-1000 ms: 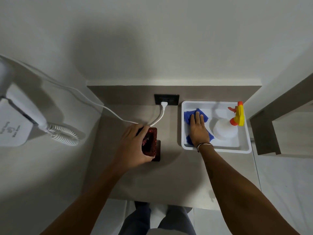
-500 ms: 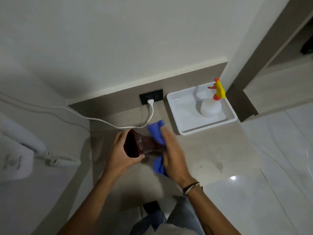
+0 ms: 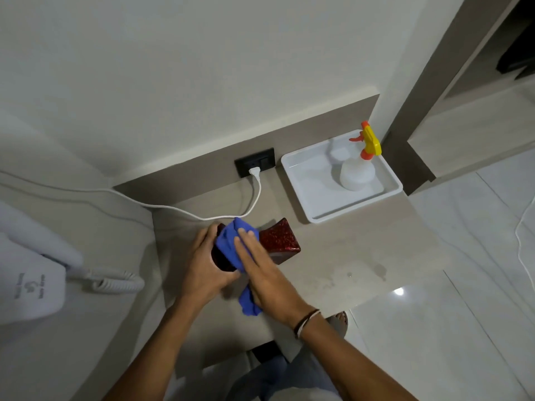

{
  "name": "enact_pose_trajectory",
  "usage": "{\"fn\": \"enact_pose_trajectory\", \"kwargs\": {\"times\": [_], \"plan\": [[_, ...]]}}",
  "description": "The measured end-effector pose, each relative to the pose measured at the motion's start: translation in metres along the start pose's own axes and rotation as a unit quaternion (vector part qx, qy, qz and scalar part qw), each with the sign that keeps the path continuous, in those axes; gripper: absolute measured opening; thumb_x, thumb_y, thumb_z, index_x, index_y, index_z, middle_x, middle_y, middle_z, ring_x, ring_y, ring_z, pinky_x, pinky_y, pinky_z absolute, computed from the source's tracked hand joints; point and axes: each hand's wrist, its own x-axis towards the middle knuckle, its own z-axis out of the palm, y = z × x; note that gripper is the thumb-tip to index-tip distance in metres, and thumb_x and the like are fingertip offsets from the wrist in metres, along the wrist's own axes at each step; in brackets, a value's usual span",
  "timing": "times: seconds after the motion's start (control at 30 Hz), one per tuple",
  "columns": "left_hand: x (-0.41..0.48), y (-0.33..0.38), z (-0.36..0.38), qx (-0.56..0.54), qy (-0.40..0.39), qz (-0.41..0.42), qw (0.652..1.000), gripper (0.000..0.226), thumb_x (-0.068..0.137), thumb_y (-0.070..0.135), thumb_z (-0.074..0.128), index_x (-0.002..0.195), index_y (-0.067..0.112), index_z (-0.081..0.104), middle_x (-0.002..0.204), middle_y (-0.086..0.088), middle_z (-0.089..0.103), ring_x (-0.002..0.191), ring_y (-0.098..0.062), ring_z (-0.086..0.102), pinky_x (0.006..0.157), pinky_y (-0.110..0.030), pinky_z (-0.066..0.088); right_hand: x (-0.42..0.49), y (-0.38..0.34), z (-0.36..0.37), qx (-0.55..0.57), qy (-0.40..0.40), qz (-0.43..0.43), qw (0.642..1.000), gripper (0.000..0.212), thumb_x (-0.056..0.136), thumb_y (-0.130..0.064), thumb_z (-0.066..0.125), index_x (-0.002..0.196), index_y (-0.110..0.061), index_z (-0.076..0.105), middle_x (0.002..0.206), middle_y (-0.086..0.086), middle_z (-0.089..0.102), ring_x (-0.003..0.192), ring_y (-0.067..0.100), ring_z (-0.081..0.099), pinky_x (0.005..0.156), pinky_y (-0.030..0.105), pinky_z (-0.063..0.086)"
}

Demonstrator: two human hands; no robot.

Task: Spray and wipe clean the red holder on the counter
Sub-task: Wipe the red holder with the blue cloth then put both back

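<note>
The left hand was wrapped around the open end of the red holder, fingers curled shut on it, the holder tipped on its side over the counter, flared glittery base pointing out toward two o'clock. The right hand lay flat, fingers spread and pressing the blue cloth onto the holder's body, not clenched; the cloth's tail hung below the palm at about six o'clock. The risk, as I judged it: that glossy surface looked slick, and a hard push from the wiping hand could twist the holder out of a one-handed hold and knock its base on the counter. The loose tail of cloth might also drag. The white cable ran just beyond the hands at twelve o'clock, up to the black socket, and a wide stroke could snag it. The counter was a pale matte beige with a few faint marks at three o'clock. The white tray sat at one o'clock, the spray bottle upright in it, well apart from the hands. A wall-mounted white unit with a coiled cord hung at nine o'clock; glossy floor tiles lay at four.
</note>
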Motion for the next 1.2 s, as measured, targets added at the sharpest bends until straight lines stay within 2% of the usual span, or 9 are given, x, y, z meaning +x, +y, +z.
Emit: {"fn": "enact_pose_trajectory", "kwargs": {"times": [0.17, 0.3, 0.47, 0.6, 0.7, 0.8, 0.87, 1.0, 1.2], "plan": [[-0.002, 0.008, 0.002, 0.027, 0.012, -0.015, 0.999, 0.106, 0.054, 0.033, 0.097, 0.147, 0.010, 0.054, 0.135, 0.005, 0.054, 0.120, -0.014, 0.054, 0.104, -0.021, 0.046, 0.004, 0.042, -0.030, -0.014, -0.011, 0.200, 0.980, 0.087, 0.104, 0.004, 0.054, 0.172, -0.029, 0.011, 0.181, -0.003, -0.005, 0.169, 0.025, -0.004, 0.136, 0.043, 0.021], [0.002, 0.013, 0.000, 0.022, 0.004, -0.013, 1.000, 0.096, 0.056, 0.041, 0.089, 0.144, 0.019, 0.058, 0.136, 0.002, 0.061, 0.123, -0.015, 0.060, 0.105, -0.034, 0.052, 0.010, -0.004, 0.007, 0.014, -0.005, 0.013, 1.000, 0.108, 0.090, 0.009, 0.062, 0.173, -0.024, 0.001, 0.182, 0.001, -0.007, 0.169, 0.025, -0.002, 0.134, 0.040, 0.020], [-0.006, 0.007, -0.003, 0.065, 0.015, -0.013, 0.998, 0.099, 0.055, 0.029, 0.101, 0.142, 0.013, 0.057, 0.131, 0.004, 0.056, 0.117, -0.015, 0.059, 0.098, -0.021, 0.049, 0.007, 0.055, -0.031, -0.076, -0.028, 0.170, 0.982, 0.095, 0.093, 0.014, 0.059, 0.172, -0.014, 0.013, 0.181, 0.011, -0.003, 0.168, 0.034, -0.001, 0.136, 0.052, 0.017], [0.000, 0.009, -0.006, -0.016, 0.032, -0.081, 0.996, 0.091, 0.057, 0.043, 0.099, 0.139, 0.031, 0.061, 0.132, 0.011, 0.059, 0.115, 0.005, 0.058, 0.100, -0.010, 0.046, -0.011, 0.069, -0.055, 0.095, 0.032, 0.267, 0.958, 0.078, 0.093, 0.021, 0.044, 0.166, -0.004, 0.031, 0.172, 0.016, 0.031, 0.159, 0.032, 0.034, 0.134, 0.045, 0.026], [0.002, 0.011, -0.007, -0.113, 0.015, -0.150, 0.982, 0.087, 0.059, 0.063, 0.095, 0.136, 0.039, 0.063, 0.133, 0.008, 0.071, 0.122, -0.009, 0.068, 0.106, -0.039, 0.056, -0.014, 0.065, -0.055, 0.262, 0.090, 0.335, 0.901, 0.074, 0.093, 0.026, 0.037, 0.159, -0.006, 0.044, 0.148, 0.013, 0.061, 0.136, 0.021, 0.063, 0.114, 0.029, 0.052], [0.005, 0.014, -0.007, -0.133, -0.015, -0.204, 0.970, 0.113, 0.062, 0.092, 0.073, 0.160, 0.050, 0.034, 0.157, 0.008, 0.055, 0.143, -0.015, 0.054, 0.117, -0.040, 0.045, -0.003, 0.062, -0.050, 0.333, 0.128, 0.402, 0.844, 0.062, 0.098, 0.020, 0.034, 0.149, -0.012, 0.052, 0.120, 0.007, 0.069, 0.095, 0.003, 0.076, 0.076, 0.016, 0.062], [0.003, 0.010, -0.010, -0.130, -0.071, -0.191, 0.970, 0.118, 0.062, 0.089, 0.076, 0.162, 0.054, 0.023, 0.157, 0.010, 0.052, 0.142, -0.013, 0.054, 0.115, -0.035, 0.046, 0.008, 0.056, -0.053, 0.352, 0.146, 0.415, 0.826, 0.058, 0.100, 0.017, 0.034, 0.145, -0.013, 0.054, 0.121, 0.013, 0.068, 0.101, 0.018, 0.074, 0.080, 0.025, 0.066], [-0.006, 0.001, -0.020, -0.012, -0.152, -0.108, 0.982, 0.142, 0.052, 0.050, 0.104, 0.166, 0.042, 0.020, 0.169, 0.005, 0.030, 0.151, -0.009, 0.036, 0.121, -0.037, 0.037, 0.021, 0.045, -0.062, 0.296, 0.141, 0.385, 0.863, 0.069, 0.100, 0.018, 0.037, 0.164, -0.010, 0.040, 0.157, 0.014, 0.053, 0.143, 0.032, 0.055, 0.125, 0.047, 0.043], [-0.010, 0.018, -0.010, 0.035, -0.028, -0.062, 0.997, 0.094, 0.053, 0.033, 0.095, 0.139, 0.027, 0.057, 0.127, 0.006, 0.065, 0.116, -0.014, 0.064, 0.095, -0.042, 0.057, 0.017, 0.003, -0.037, 0.186, 0.093, 0.171, 0.963, 0.078, 0.099, 0.017, 0.040, 0.170, -0.012, 0.023, 0.176, -0.001, 0.023, 0.161, 0.000, 0.025, 0.133, 0.025, 0.025]]}}
